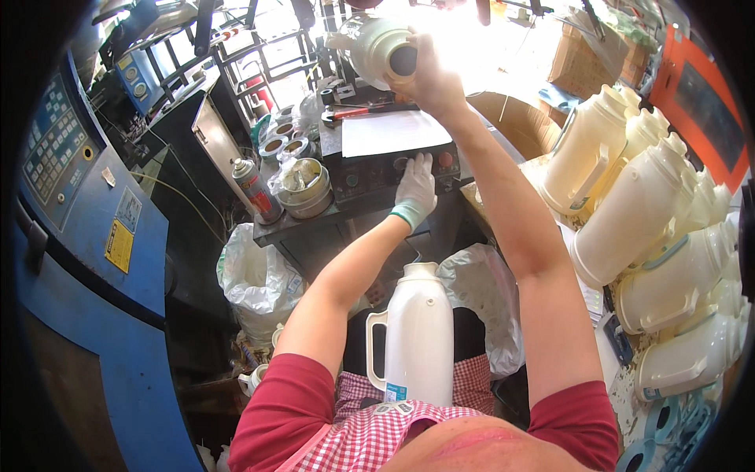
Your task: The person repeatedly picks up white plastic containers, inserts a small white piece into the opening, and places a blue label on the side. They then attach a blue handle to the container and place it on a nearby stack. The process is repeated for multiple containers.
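My right hand (431, 82) is raised at the far top, gripping a cream vacuum jug (376, 46) tilted so that its round end with a dark centre faces me. Its far side is lost in bright glare. My left hand (417, 191), in a white glove with a green cuff, rests with fingers stretched out on the front of a dark control panel (370, 182) with buttons and knobs. On top of that box lies a white sheet of paper (385, 135). Upright at my lap stands another cream vacuum jug (421, 330) with a handle on its left.
Several cream jugs (629, 212) lean along the bench on the right, near a phone (616, 338) and blue rings (668, 417). A spray can (255, 189) and tins (303, 189) crowd the panel's left. Plastic bags (255, 271) hang below. A blue machine (94, 204) fills the left.
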Tool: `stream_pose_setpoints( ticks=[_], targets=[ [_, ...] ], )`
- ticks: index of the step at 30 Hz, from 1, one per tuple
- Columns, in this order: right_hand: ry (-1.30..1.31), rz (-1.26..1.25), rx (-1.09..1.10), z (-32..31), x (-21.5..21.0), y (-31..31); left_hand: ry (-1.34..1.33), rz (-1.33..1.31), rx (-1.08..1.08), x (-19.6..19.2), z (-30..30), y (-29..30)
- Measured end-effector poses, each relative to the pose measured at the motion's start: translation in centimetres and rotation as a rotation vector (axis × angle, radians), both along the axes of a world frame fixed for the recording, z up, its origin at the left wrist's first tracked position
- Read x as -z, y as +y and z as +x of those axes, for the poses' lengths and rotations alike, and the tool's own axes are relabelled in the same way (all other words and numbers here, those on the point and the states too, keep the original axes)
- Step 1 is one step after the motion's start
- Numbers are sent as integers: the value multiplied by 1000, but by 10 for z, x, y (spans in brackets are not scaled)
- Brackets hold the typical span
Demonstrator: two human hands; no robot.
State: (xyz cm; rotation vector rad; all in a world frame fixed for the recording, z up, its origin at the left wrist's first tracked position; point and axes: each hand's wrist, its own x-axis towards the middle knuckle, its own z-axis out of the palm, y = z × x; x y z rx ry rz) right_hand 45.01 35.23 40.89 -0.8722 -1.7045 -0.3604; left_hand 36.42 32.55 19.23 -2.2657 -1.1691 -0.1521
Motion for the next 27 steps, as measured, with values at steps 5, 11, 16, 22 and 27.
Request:
stream_pose_setpoints(
  ticks=[5,11,16,22,27],
  targets=[
    [0,60,-109,3,1,9,-199,-80,-131,47,1,24],
    [207,-84,-460,-11,-15,-19,-211,-57,-23,49,1,14],
    [85,-279,-252,-8,-12,-24,-179,-60,-224,39,25,21],
    [58,26,-87,21,2,31,-397,-524,-48,15,18,-66],
    [26,79,-313,-6,-28,-12,-217,-1011,-26,31,-26,-114]
  ],
)
